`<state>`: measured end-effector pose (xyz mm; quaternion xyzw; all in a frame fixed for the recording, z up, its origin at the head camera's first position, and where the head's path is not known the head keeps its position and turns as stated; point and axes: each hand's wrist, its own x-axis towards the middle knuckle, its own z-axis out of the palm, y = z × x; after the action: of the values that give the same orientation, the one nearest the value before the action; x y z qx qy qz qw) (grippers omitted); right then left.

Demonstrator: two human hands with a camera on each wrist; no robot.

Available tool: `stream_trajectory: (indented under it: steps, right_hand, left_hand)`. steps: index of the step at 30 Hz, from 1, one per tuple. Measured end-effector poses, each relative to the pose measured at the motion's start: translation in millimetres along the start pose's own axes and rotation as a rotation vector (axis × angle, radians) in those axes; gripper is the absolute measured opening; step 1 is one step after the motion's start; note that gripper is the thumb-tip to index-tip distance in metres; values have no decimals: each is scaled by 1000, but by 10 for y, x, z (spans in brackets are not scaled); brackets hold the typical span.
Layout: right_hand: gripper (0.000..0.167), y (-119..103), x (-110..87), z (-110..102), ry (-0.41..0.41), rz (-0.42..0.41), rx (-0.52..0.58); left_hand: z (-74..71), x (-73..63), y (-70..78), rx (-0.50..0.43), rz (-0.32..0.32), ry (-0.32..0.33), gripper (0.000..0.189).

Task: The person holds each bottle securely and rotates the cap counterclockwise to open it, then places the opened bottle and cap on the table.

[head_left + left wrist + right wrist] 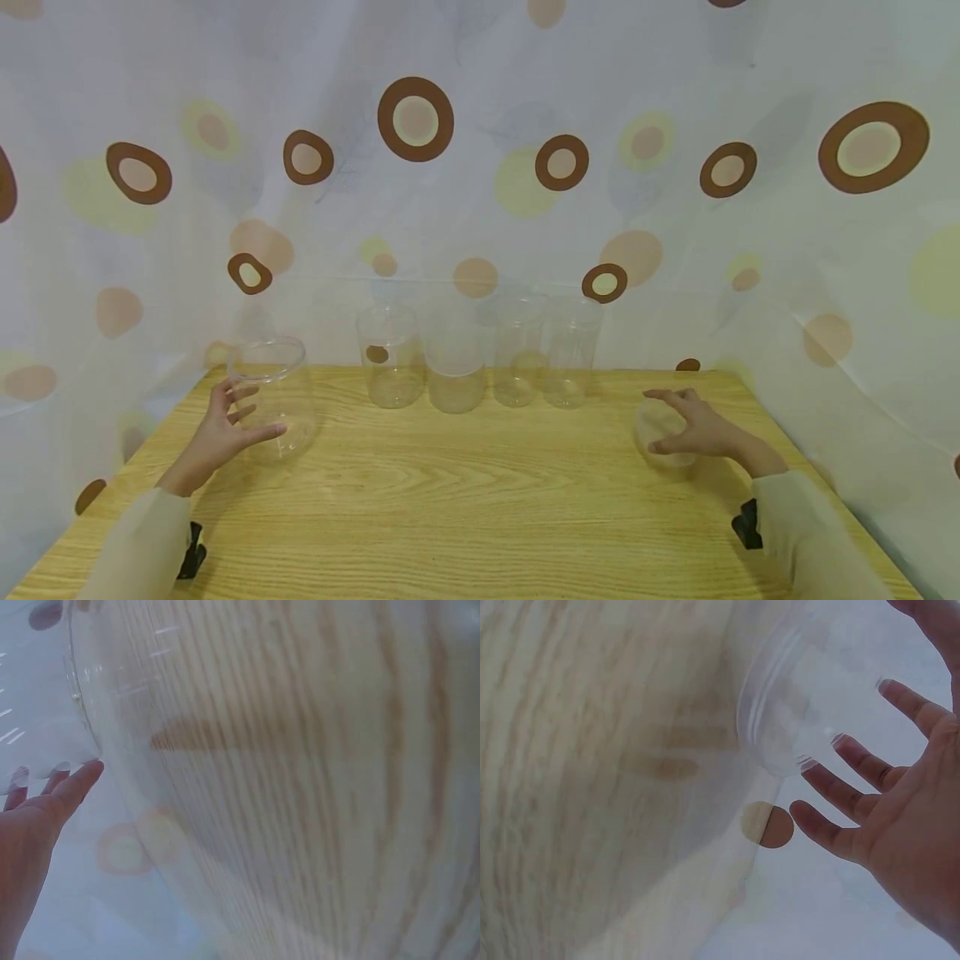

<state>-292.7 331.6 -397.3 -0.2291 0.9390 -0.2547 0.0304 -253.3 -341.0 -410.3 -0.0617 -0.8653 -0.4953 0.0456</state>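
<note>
The head view shows, toward eight o'clock, a pale sleeve (142,542) leading to the left hand (223,429), its thumb and fingers spread loosely about the nine o'clock side of a large clear jar (294,408). The jar is at ten o'clock from the middle of the wooden table (480,500) and between two and three o'clock from the hand. Its mouth faces up, toward twelve o'clock, and its long axis runs near upright, leaning slightly to eleven. In the left wrist view fingers show beside the jar's edge; I cannot tell how firmly they touch. At twelve o'clock, four smaller jars (393,383) stand upright in a row before a spotted cloth (480,208). Between two and three o'clock is a small clear tub (656,423). The right hand (699,429) is at its three o'clock side, thumb and fingers parted around it. In the right wrist view the tub's ridged edge faces nine o'clock, toward the wood; its long axis is unclear.
</note>
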Motion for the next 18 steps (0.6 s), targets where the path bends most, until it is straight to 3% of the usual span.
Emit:
stream_trajectory:
  steps: [10,18]
  right_hand:
    - [74,51,-17,106,-20,33,-61]
    - [72,73,-23,152,-25,57,-117]
  left_hand:
    - [-33,-12,-46,10,-22,-19,98]
    - [-58,-18,-107,42,-8,13,96]
